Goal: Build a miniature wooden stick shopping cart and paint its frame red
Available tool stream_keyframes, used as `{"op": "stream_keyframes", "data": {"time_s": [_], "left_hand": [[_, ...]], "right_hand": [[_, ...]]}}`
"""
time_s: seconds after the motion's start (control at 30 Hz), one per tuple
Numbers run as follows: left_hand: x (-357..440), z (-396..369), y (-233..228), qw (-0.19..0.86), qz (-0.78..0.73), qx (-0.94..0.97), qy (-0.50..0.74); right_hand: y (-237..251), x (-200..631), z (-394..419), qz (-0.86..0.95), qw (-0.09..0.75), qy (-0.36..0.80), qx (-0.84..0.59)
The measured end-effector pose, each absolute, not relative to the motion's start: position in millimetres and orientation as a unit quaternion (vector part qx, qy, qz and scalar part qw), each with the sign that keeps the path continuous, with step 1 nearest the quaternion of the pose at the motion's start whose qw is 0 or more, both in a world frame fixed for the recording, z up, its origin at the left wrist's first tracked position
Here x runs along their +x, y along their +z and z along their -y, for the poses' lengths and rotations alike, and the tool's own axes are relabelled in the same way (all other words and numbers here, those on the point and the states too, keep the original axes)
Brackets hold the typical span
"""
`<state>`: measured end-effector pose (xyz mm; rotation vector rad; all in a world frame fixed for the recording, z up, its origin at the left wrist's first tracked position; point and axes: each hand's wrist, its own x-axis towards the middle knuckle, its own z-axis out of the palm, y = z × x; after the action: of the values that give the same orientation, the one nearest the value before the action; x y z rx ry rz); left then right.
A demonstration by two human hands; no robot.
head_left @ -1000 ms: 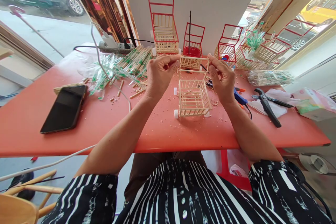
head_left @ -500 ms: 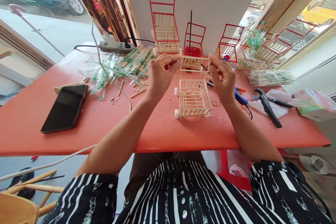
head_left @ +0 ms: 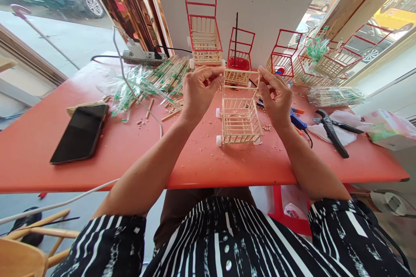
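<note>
A small unpainted wooden stick cart (head_left: 240,123) with white wheels stands on the red table (head_left: 201,160) in front of me. Its upright handle frame (head_left: 241,88) rises at the far end. My left hand (head_left: 198,91) pinches the frame's top left corner. My right hand (head_left: 276,95) pinches the top right corner. Both hands hold the thin top bar between thumb and fingers.
Finished carts with red frames (head_left: 204,30) stand along the back wall. A pile of wrapped sticks (head_left: 152,82) lies at the left, a black phone (head_left: 81,132) nearer me. A blue glue gun (head_left: 297,120), black cutters (head_left: 329,130) and a tissue pack (head_left: 386,130) are at the right.
</note>
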<state>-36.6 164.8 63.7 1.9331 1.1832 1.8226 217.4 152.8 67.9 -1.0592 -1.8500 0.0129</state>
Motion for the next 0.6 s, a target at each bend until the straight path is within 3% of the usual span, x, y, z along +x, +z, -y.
{"op": "stream_keyframes", "data": {"time_s": [0.6], "left_hand": [[-33.9, -161.3, 66.7, 0.151, -0.417, 0.648, 0.619]], "right_hand": [[66.8, 218.6, -155.1, 0.751, 0.5, 0.011, -0.431]]}}
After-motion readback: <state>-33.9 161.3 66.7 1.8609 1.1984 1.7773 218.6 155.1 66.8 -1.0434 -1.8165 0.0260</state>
